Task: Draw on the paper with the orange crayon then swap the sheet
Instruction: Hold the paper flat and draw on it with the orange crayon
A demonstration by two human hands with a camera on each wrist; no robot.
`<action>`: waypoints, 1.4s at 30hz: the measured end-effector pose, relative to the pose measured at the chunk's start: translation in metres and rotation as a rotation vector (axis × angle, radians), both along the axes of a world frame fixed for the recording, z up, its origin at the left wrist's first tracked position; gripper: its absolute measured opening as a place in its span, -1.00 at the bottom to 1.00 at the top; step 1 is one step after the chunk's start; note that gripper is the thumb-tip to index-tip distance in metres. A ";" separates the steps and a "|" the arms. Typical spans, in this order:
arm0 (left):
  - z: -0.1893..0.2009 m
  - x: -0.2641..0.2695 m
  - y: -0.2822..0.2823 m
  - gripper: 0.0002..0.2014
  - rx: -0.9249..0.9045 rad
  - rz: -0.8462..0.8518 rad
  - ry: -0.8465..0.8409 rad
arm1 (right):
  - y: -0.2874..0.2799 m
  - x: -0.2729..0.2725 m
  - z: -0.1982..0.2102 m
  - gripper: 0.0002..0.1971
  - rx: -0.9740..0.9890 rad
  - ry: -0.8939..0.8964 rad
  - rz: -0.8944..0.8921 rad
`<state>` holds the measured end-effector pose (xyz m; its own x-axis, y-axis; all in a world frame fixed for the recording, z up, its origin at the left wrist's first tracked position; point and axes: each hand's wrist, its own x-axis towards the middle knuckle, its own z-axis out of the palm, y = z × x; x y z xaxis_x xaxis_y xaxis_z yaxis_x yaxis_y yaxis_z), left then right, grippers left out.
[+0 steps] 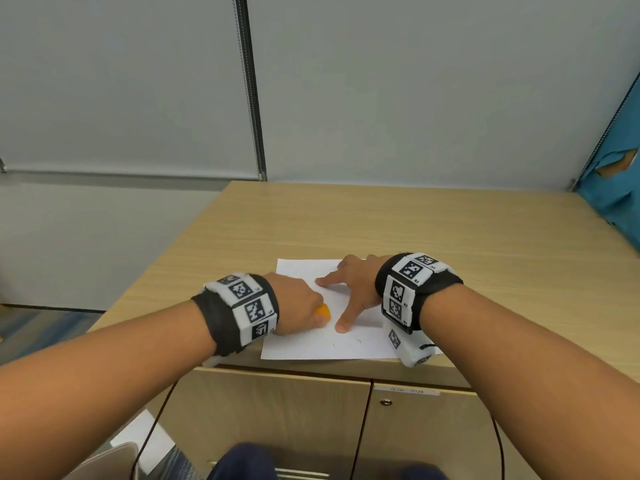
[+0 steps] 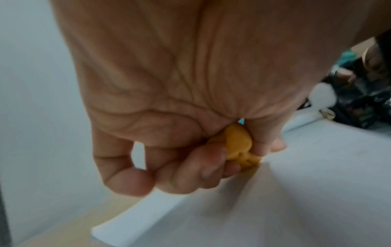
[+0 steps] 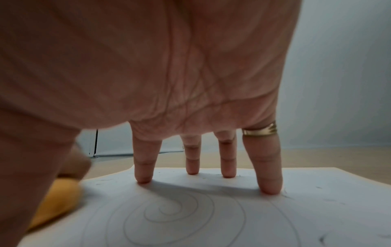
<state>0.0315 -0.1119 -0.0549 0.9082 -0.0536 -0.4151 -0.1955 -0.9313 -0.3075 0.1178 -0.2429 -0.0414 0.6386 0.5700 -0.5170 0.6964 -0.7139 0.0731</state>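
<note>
A white sheet of paper (image 1: 360, 341) lies near the front edge of the wooden cabinet top (image 1: 450, 230). My left hand (image 1: 301, 306) grips a stubby orange crayon (image 1: 323, 310), its tip down on the paper. In the left wrist view the crayon (image 2: 239, 143) sits pinched between thumb and curled fingers. My right hand (image 1: 349, 289) is spread with straight fingers pressing the sheet flat. In the right wrist view its fingertips (image 3: 271, 187) stand on the paper (image 3: 317, 208), where a faint grey spiral (image 3: 182, 212) shows, and the crayon (image 3: 57, 200) is at the left.
The cabinet top drops off at its left edge (image 1: 152, 271) to the floor. A wall with roller blinds (image 1: 138, 81) stands behind. A torn blue panel (image 1: 616, 168) leans at the right. Cabinet doors (image 1: 277, 427) are below the front edge.
</note>
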 end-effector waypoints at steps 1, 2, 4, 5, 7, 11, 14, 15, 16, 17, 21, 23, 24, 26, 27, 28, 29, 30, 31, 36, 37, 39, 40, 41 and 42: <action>0.003 0.006 0.002 -0.51 0.034 0.030 -0.019 | 0.000 0.000 0.000 0.08 0.001 0.001 -0.002; 0.005 0.012 0.003 -0.51 0.069 0.059 -0.043 | 0.000 -0.001 0.000 0.07 0.003 0.003 -0.002; 0.006 0.020 0.004 -0.50 0.092 0.079 -0.070 | 0.000 -0.002 0.001 0.07 0.003 -0.002 0.003; 0.005 0.020 0.003 -0.51 0.079 0.078 -0.072 | -0.001 -0.001 0.001 0.07 -0.001 -0.005 0.005; -0.001 0.011 0.000 -0.51 0.036 0.052 -0.051 | -0.001 -0.001 0.001 0.07 -0.009 -0.002 0.005; -0.002 -0.008 -0.004 -0.49 0.002 -0.003 -0.016 | -0.001 0.000 0.000 0.08 -0.011 0.004 0.008; 0.003 0.005 0.003 -0.51 0.097 0.071 -0.047 | 0.000 0.000 0.001 0.08 -0.003 0.013 0.003; 0.004 0.008 0.004 -0.51 0.122 0.088 -0.063 | 0.000 -0.001 0.001 0.07 -0.004 0.015 0.003; 0.005 0.010 0.004 -0.51 0.128 0.090 -0.075 | 0.000 -0.001 0.002 0.07 -0.008 0.013 0.006; 0.004 0.011 0.003 -0.51 0.111 0.074 -0.079 | 0.000 -0.001 0.002 0.08 -0.012 0.009 0.008; -0.005 -0.004 -0.009 -0.50 0.020 -0.071 -0.063 | -0.001 0.000 0.001 0.08 -0.011 0.005 0.017; -0.004 -0.001 -0.007 -0.50 0.039 -0.041 -0.087 | 0.000 0.000 0.001 0.08 -0.013 0.006 0.016; -0.002 0.005 -0.003 -0.50 0.052 0.016 -0.094 | 0.000 0.000 0.001 0.08 -0.012 0.004 0.012; 0.000 0.015 0.005 -0.51 0.094 0.112 -0.109 | 0.000 -0.001 0.001 0.08 -0.013 0.004 0.008; 0.000 0.019 0.007 -0.51 0.105 0.130 -0.111 | 0.001 -0.001 0.002 0.08 -0.017 0.007 0.010; 0.002 0.022 0.007 -0.51 0.102 0.136 -0.112 | 0.001 -0.001 0.002 0.08 -0.022 0.007 0.010; 0.002 0.021 0.006 -0.52 0.079 0.137 -0.101 | 0.001 -0.001 0.002 0.08 -0.025 0.006 0.011; 0.001 0.018 0.004 -0.53 0.039 0.129 -0.077 | 0.001 -0.001 0.002 0.08 -0.026 0.004 0.012; 0.000 0.014 0.001 -0.53 0.000 0.103 -0.048 | 0.001 -0.001 0.002 0.08 -0.028 0.001 0.013; -0.004 0.005 0.004 -0.49 -0.031 0.000 0.016 | 0.000 -0.001 0.001 0.08 -0.031 -0.004 0.017; -0.004 0.010 0.010 -0.49 -0.012 0.041 -0.002 | 0.000 -0.001 0.002 0.08 -0.032 -0.001 0.019; 0.000 0.020 0.021 -0.49 0.048 0.105 -0.056 | 0.000 -0.002 0.003 0.07 -0.031 0.000 0.028; 0.001 0.024 0.025 -0.48 0.066 0.110 -0.072 | 0.000 -0.002 0.003 0.07 -0.030 -0.001 0.030; 0.000 0.026 0.025 -0.48 0.067 0.106 -0.075 | -0.001 -0.001 0.003 0.07 -0.027 -0.004 0.028; -0.001 0.026 0.024 -0.49 0.047 0.091 -0.065 | -0.001 0.000 0.002 0.07 -0.024 -0.005 0.025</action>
<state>0.0572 -0.0882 -0.0558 0.9334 0.0481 -0.3556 -0.0893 -0.9286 -0.3602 0.1175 -0.2440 -0.0389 0.6271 0.5734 -0.5271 0.7136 -0.6943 0.0936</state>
